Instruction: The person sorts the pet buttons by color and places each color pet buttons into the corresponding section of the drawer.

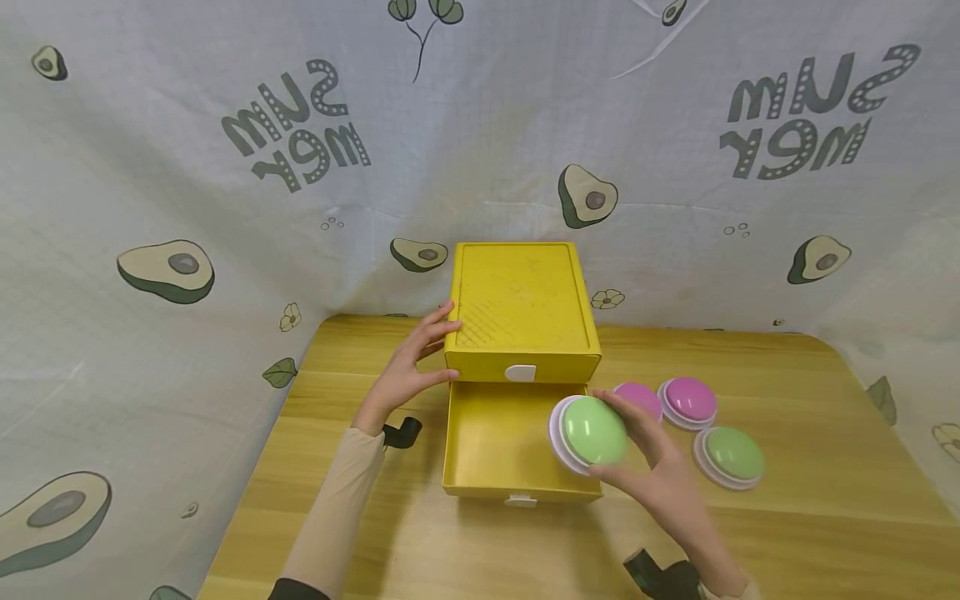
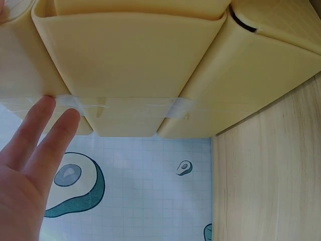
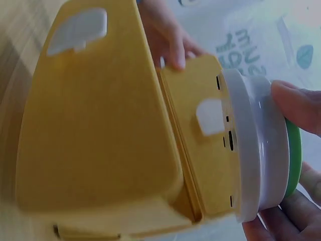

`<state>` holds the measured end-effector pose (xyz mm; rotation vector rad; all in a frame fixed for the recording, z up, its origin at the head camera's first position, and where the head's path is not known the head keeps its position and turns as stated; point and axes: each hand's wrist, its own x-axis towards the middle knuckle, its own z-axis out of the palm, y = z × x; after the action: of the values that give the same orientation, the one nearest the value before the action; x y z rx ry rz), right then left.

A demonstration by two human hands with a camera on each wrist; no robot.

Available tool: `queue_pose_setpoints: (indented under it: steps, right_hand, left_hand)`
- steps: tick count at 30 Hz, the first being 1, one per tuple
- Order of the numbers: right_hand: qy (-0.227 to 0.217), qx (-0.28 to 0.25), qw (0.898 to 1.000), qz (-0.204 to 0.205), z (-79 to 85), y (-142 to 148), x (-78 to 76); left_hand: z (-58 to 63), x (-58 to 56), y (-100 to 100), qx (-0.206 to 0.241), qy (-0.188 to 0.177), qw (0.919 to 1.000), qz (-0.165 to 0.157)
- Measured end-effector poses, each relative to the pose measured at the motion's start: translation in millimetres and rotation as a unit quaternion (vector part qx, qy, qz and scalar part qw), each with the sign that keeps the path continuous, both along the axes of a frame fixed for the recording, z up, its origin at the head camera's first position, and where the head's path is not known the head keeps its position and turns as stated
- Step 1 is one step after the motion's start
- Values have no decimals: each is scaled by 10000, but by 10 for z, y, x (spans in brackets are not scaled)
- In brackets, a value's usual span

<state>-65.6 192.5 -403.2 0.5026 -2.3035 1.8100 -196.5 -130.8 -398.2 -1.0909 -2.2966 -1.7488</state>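
We are pinching a green-domed button with our right hand, near the right edge of the pulled-out drawer. Our left hand, spread, is touching the yellow cabinet along its left side.

Yellow box, green button, avocado-print cloth

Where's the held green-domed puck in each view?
Head: green-domed puck right of centre, lower half, in the right hand.
Left wrist: not in it.
Right wrist: right side, around mid-height, seen nearly edge-on.
Shared landmark: yellow drawer unit, in all three.
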Motion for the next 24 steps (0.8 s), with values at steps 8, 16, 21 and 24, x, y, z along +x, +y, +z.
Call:
queue_pose_setpoints:
  steps: [8, 16, 21, 24]
  right_hand:
    - [-381, 244, 9983, 368, 18, -397, -56]
    - [-385, 351, 9959, 735, 9, -689, -145]
    - [-338, 535, 9948, 795, -5, -791, -189]
    - [-293, 671, 9941, 802, -10, -830, -208]
  left_hand:
    - [-2, 8, 12, -5, 28, 10000, 64]
    - [0, 7, 7, -36, 3, 10000, 75]
    - [1, 8, 4, -46, 35, 9999, 89]
    - [4, 7, 4, -35, 53, 9999, 80]
